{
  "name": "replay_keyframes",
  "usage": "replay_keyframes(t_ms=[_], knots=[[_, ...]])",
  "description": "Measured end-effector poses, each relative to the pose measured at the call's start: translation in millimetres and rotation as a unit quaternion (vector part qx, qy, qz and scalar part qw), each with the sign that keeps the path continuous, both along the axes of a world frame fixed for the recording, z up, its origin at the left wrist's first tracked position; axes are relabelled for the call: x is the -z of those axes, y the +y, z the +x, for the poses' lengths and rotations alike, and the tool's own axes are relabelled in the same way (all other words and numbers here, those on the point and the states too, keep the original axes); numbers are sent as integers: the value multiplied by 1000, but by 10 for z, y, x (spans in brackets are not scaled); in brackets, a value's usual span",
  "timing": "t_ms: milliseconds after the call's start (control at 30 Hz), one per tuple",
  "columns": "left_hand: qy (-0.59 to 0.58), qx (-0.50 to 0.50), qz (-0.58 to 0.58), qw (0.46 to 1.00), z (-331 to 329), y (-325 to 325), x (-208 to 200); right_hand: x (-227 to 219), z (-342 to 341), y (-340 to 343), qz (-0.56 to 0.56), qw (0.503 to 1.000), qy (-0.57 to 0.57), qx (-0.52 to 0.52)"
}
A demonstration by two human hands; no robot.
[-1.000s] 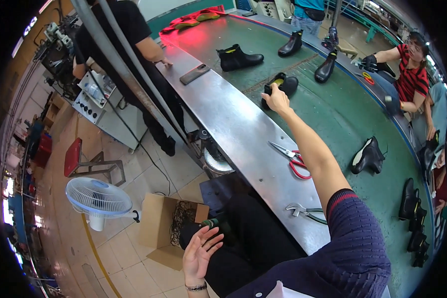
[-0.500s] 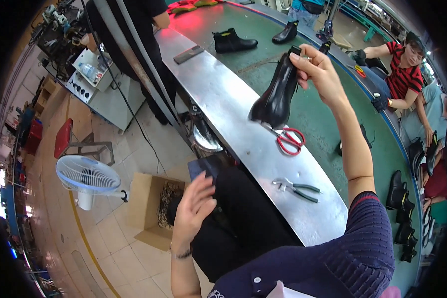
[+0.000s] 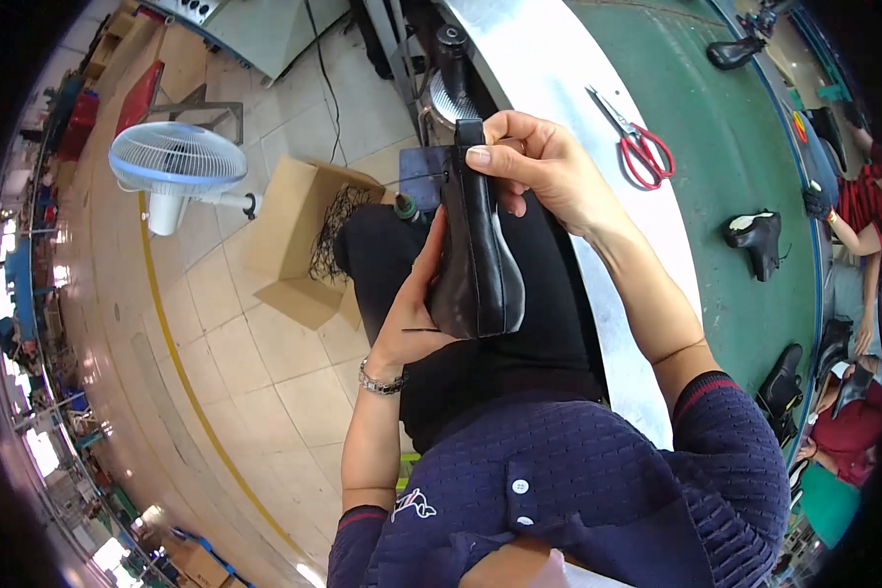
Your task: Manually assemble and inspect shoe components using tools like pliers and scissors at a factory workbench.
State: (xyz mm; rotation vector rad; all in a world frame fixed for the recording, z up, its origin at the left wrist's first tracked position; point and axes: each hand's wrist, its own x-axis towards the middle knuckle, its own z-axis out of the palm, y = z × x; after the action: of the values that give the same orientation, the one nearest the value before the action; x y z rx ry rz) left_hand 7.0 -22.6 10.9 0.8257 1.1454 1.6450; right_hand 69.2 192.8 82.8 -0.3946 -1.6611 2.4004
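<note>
A shiny black leather ankle boot (image 3: 478,255) is held over my lap, its top end pointing away from me. My right hand (image 3: 539,171) pinches the boot's top edge near the pull tab, thumb on the near face. Around the boot's left side and lower end wraps my left hand (image 3: 409,312), its fingers partly hidden behind the leather. A thin dark strand lies across the left hand's palm side. Red-handled scissors (image 3: 645,157) lie partly spread on the metal ledge, right of my right hand.
The metal ledge (image 3: 598,93) borders a green conveyor belt (image 3: 681,127) carrying several black shoes, one a black boot (image 3: 755,240). Co-workers sit beyond the belt. On the left are a cardboard box (image 3: 289,235) with dark strands, a white-and-blue fan (image 3: 174,162) and a red stool (image 3: 142,98).
The boot has come from above the ledge to over my lap, still in my right hand. My left hand, free before, now holds it too. The view has tilted down toward my lap.
</note>
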Motion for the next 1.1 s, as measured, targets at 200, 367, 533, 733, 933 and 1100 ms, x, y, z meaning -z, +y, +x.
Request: replay_keyframes(t_ms=[200,367,533,733,933,1100], knots=[[2,-24,-11,1000,19,-83,114,42,27,-149,88,995,-27,27],[5,-66,-24,998,45,-118,63,235,394,0,146,987,-51,44],[-205,-188,-144,950,-84,-837,207,745,1331,194,536,771,-319,126],[-280,-211,-127,928,-587,-1013,-152,1135,2075,77,601,655,-446,105],[-214,-112,-300,923,-779,-380,-149,1082,1995,171,348,828,-420,129],[-190,-62,-289,936,-798,-63,-87,355,1300,-102,-109,942,-291,127]])
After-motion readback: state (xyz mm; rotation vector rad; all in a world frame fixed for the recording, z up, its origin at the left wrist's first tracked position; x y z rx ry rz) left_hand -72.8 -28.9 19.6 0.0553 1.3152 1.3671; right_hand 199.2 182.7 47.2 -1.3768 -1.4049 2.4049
